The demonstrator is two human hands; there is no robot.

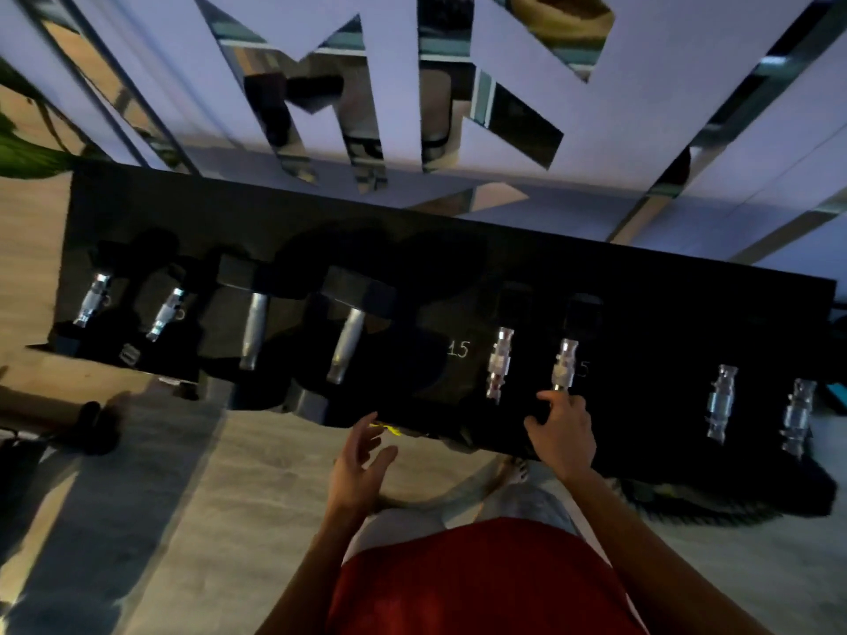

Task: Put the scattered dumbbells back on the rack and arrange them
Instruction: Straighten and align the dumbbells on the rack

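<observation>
A long black dumbbell rack (664, 309) stands against the wall and carries several black dumbbells with silver handles. Two at the middle bear a white 15: one (500, 364) and, to its right, another (564, 363). My right hand (563, 428) lies on the near end of that right one, fingertips just below its handle, fingers loosely bent. My left hand (360, 465) hovers in front of the rack's near edge, fingers spread and holding nothing. Two larger dumbbells (253, 330) (346, 346) sit left of centre, and two more (722, 401) (797, 417) at the right.
Two small dumbbells (91, 299) (164, 313) fill the rack's left end. A dark object (94, 426) lies on the pale floor at the left. A black mat (733, 501) shows under the rack's right part. Mirror strips (321, 98) cover the wall behind.
</observation>
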